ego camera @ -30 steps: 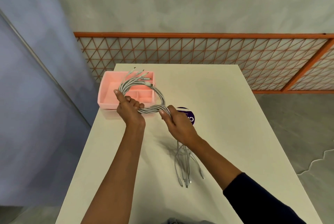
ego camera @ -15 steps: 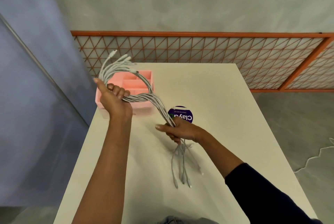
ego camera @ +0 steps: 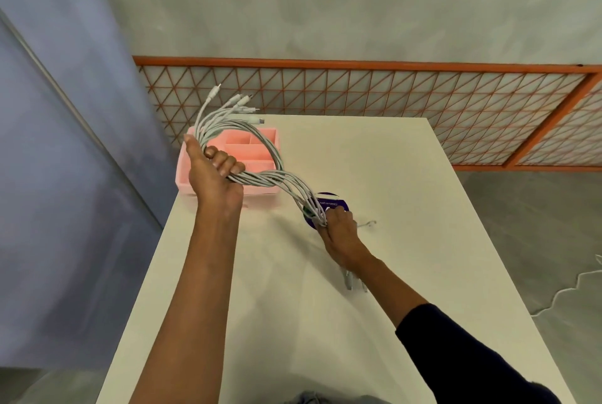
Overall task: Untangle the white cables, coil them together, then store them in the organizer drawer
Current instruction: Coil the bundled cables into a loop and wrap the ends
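Note:
A bundle of white cables (ego camera: 273, 156) loops above the pink organizer drawer (ego camera: 260, 143) at the table's far left. My left hand (ego camera: 213, 175) is raised and grips the loop where it crosses, with the plug ends fanning up past my thumb. From there the bundle runs down and right into my right hand (ego camera: 340, 234), which holds it low over the white table (ego camera: 374, 159). Several loose plug ends (ego camera: 353, 283) stick out under my right wrist.
A round dark purple lid or label (ego camera: 335, 203) lies on the table just behind my right hand. An orange mesh fence (ego camera: 391, 100) stands beyond the far table edge. A blue wall is at the left, grey floor at the right.
My left hand has lifted the loop higher over the drawer. My right hand slid right and toward the cable tails, so less loose cable trails on the table.

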A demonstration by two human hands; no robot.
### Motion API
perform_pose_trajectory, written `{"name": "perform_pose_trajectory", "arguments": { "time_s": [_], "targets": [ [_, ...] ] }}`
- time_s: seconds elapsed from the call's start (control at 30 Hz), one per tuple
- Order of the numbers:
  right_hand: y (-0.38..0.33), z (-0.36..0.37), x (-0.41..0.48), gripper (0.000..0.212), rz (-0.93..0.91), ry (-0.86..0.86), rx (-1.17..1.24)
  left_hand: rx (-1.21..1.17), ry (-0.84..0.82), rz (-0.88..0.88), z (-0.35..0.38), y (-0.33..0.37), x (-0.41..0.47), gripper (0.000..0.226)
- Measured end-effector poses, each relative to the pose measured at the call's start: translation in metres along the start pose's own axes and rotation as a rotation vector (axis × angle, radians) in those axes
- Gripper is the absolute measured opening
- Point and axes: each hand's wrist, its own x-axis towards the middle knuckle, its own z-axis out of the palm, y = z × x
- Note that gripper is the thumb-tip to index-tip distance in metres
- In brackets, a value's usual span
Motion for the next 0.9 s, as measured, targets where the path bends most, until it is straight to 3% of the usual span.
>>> {"name": "perform_pose_trajectory", "arguments": {
  "time_s": [0.1,0.23,0.37,0.47,0.53,0.6,0.7,0.9],
  "targets": [
    [0.000,-0.002,0.004,0.036,0.165,0.066,-0.233,0.022,-0.022,-0.036,0.001,-0.006,-0.004,0.049],
    [-0.008,-0.017,0.014,0.029,0.463,-0.204,-0.137,0.019,-0.048,-0.065,0.001,-0.011,-0.009,0.049],
    [-0.013,-0.038,0.024,0.010,0.599,-0.164,0.531,0.013,-0.118,-0.077,0.001,-0.004,-0.005,0.049],
    [-0.015,-0.064,0.031,0.034,0.784,-0.159,1.240,0.022,-0.189,-0.110,0.001,0.005,-0.003,0.051],
    [-0.009,-0.076,0.035,0.032,0.971,-0.071,1.732,0.054,-0.224,-0.147,0.000,0.006,-0.004,0.054],
    [-0.002,-0.080,0.040,0.021,1.143,0.044,1.971,0.086,-0.251,-0.200,-0.003,0.003,-0.005,0.059],
    [0.009,-0.073,0.046,0.020,1.278,0.130,1.970,0.116,-0.308,-0.323,-0.010,-0.005,-0.006,0.062],
    [0.016,-0.051,0.027,0.034,1.407,-0.110,1.529,0.258,-0.449,-0.467,-0.022,-0.016,-0.009,0.058]
  ]
}}
